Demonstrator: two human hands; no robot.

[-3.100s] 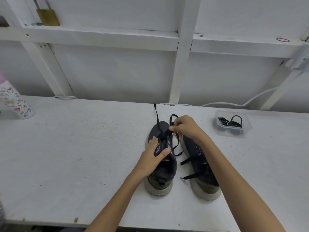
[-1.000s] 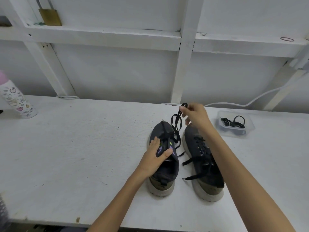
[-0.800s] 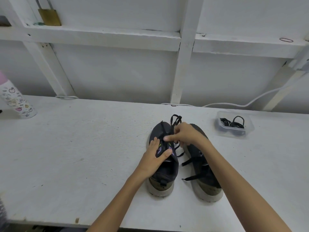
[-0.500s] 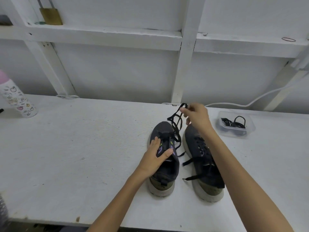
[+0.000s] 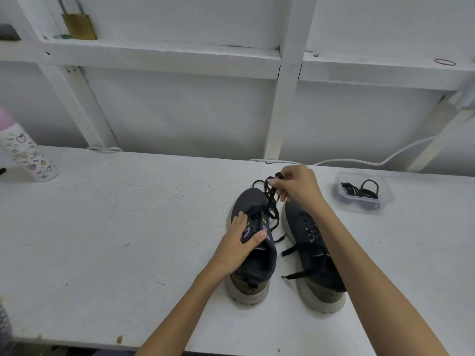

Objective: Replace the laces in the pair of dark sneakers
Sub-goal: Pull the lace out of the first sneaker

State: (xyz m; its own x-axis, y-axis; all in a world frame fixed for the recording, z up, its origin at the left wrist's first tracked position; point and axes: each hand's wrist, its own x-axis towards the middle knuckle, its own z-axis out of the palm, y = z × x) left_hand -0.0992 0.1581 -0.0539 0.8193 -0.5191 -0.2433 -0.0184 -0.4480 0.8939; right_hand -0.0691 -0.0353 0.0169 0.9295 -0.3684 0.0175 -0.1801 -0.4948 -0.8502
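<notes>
Two dark sneakers with pale soles stand side by side on the white table (image 5: 128, 227), toes pointing away from me. My left hand (image 5: 240, 242) grips the left sneaker (image 5: 253, 263) across its tongue, thumb on the right side, fingers on the left. Above the toes, my right hand (image 5: 298, 186) pinches a black lace (image 5: 270, 199) that runs in loose loops down to the left sneaker's eyelets. The right sneaker (image 5: 311, 242) still carries its black lace, with loose ends lying across it; my right forearm covers part of it.
A clear plastic tub (image 5: 362, 194) with black coiled laces sits to the right of the shoes. A patterned bottle (image 5: 25, 155) lies at the far left. A white cable (image 5: 385, 160) runs along the back wall. A brass padlock (image 5: 78, 24) stands on the upper shelf.
My right hand dipped to the left sneaker's eyelets, then rose again toward the back, pulling the black lace up. My left hand stayed on the left sneaker.
</notes>
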